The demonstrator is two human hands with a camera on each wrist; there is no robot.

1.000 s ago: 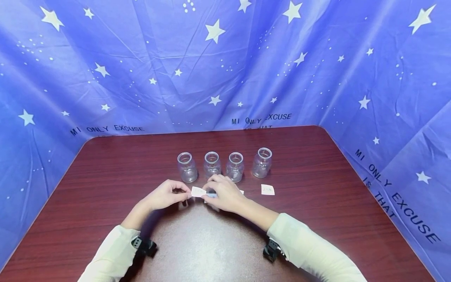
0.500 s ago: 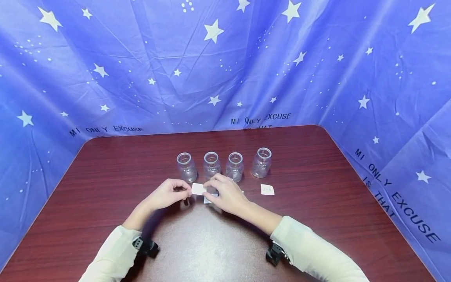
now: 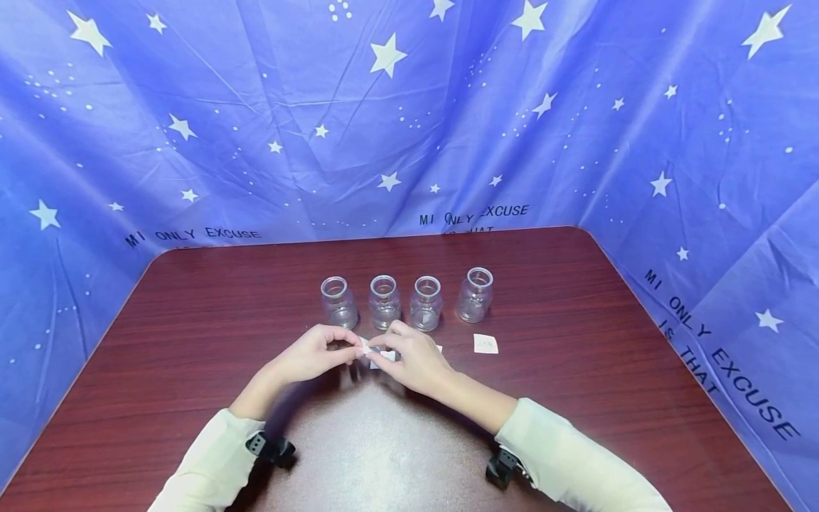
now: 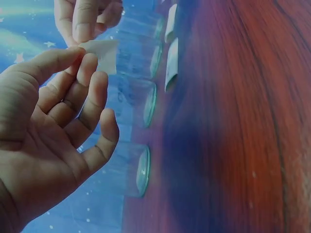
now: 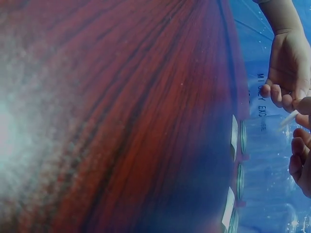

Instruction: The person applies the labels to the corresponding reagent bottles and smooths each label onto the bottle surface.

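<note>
Both hands meet in the middle of the table, in front of several clear glass jars (image 3: 385,306). My left hand (image 3: 316,353) pinches a small white paper label (image 4: 108,57) between thumb and index finger, its other fingers loosely bent. At the same corner of the label, the right hand (image 3: 416,359) pinches with its fingertips. In the head view the fingers cover most of that label. Another label (image 3: 384,361) lies on the table just under the right hand, and one more (image 3: 439,348) is mostly hidden behind it.
The jars stand upright, lidless, in a row; the rightmost jar (image 3: 475,297) sits a bit apart. A label with handwriting (image 3: 485,344) lies in front of it. Behind the dark red wooden table (image 3: 544,441) hangs a blue star-patterned curtain (image 3: 307,92).
My left hand has moved right, up to the right fingertips. The label, earlier in plain sight between the hands, is now tilted and mostly covered by fingers. The jars have stayed put.
</note>
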